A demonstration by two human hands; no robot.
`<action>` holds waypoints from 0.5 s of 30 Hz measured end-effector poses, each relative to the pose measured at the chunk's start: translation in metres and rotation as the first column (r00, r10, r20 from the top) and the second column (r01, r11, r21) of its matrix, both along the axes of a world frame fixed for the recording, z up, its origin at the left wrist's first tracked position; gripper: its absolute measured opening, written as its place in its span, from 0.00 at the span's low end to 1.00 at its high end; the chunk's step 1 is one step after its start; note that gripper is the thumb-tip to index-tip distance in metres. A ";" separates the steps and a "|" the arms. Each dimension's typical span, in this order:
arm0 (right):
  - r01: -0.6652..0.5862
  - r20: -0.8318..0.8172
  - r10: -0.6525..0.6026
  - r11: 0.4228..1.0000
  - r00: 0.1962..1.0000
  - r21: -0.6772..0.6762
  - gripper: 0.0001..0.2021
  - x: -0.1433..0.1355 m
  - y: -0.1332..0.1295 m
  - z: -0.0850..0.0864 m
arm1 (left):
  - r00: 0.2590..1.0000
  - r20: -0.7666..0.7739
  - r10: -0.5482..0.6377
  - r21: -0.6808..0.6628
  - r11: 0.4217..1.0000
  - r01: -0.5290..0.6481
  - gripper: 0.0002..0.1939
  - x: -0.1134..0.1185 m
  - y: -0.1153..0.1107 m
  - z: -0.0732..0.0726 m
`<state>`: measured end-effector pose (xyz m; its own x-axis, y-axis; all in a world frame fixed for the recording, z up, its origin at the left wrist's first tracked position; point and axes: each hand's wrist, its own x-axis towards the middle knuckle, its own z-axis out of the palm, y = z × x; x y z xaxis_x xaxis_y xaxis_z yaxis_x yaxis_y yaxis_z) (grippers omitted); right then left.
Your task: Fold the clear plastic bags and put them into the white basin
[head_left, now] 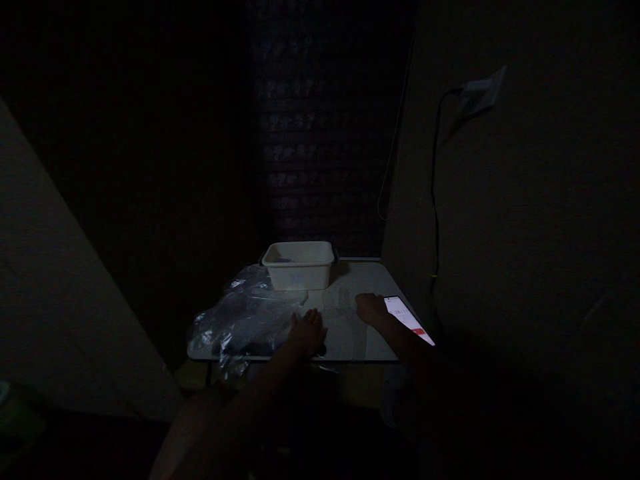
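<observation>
The scene is very dark. My left hand lies flat near the front edge of a small pale table, fingers spread, just right of a crumpled clear plastic sheet. A small dark round spot shows beside its palm. Over the table's right side, my right hand is closed with the fingers curled under; whatever they may hold is hidden. Close beside that hand lies a phone with a lit screen showing digits and a red button. Behind both hands stands a white plastic tub with dark side handles.
A dark covered window or blind rises behind the table, a thin cord hanging at its right. On the right wall, a black cable drops from an outlet. A pale slanted panel stands at left.
</observation>
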<state>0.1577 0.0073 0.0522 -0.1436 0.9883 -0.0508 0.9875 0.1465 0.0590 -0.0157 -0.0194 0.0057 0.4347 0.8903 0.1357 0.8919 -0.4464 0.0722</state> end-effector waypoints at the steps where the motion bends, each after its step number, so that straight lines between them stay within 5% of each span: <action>1: -0.020 0.000 0.020 1.000 1.000 0.006 0.15 0.001 -0.001 -0.001 | 0.998 -0.055 -0.011 0.013 1.000 0.011 0.21 0.001 -0.002 0.000; 9: -0.308 -0.062 0.322 0.937 0.945 0.164 0.17 -0.011 -0.012 -0.026 | 0.993 -0.115 -0.029 0.047 0.998 0.035 0.24 0.009 -0.002 0.005; 15: -0.247 -0.167 0.250 0.968 0.954 0.040 0.29 -0.029 -0.015 -0.043 | 0.991 -0.131 -0.004 -0.007 1.000 0.003 0.25 0.015 0.003 0.001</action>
<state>0.1284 -0.0080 0.0097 -0.3894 0.9210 0.0131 0.9158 0.3887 -0.1014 -0.0004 -0.0161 0.0063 0.4516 0.8893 0.0716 0.8922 -0.4497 -0.0421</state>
